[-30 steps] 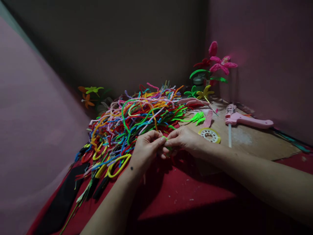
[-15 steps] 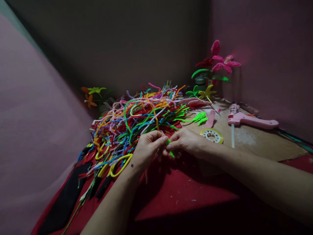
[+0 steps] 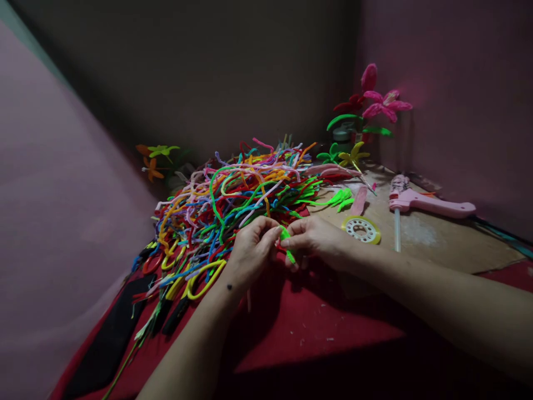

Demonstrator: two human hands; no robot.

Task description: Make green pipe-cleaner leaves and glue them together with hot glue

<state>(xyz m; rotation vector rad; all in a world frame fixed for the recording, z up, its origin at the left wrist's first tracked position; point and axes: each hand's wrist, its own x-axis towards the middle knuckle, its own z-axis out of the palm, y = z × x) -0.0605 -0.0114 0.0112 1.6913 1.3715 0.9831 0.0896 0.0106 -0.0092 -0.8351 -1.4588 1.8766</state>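
Note:
Above the red cloth, both my hands meet around a short, bright green fuzzy pipe cleaner (image 3: pixel 287 238), which looks bent or folded. My right hand (image 3: pixel 318 239) pinches it between thumb and fingers, and its lower end sticks out below the fingertips. My left hand (image 3: pixel 253 244) is closed at the piece's left side, thumb against the fingers; its fingertips partly hide what they grip. Just behind my hands lies a big heap of pipe cleaners (image 3: pixel 233 194) in many colours.
On a brown board (image 3: pixel 441 255) to the right are a pink glue gun (image 3: pixel 437 204), a yellow-rimmed tape roll (image 3: pixel 360 229) and green pipe-cleaner leaves (image 3: pixel 340 199). Pink pipe-cleaner flowers (image 3: pixel 386 105) stand behind. Yellow-handled scissors (image 3: pixel 206 280) and a black flat object (image 3: pixel 110 336) lie left.
My fingers have shifted slightly on the green pipe cleaner, and more of its upper part shows between my hands. The left thumb has drawn back a little to the left.

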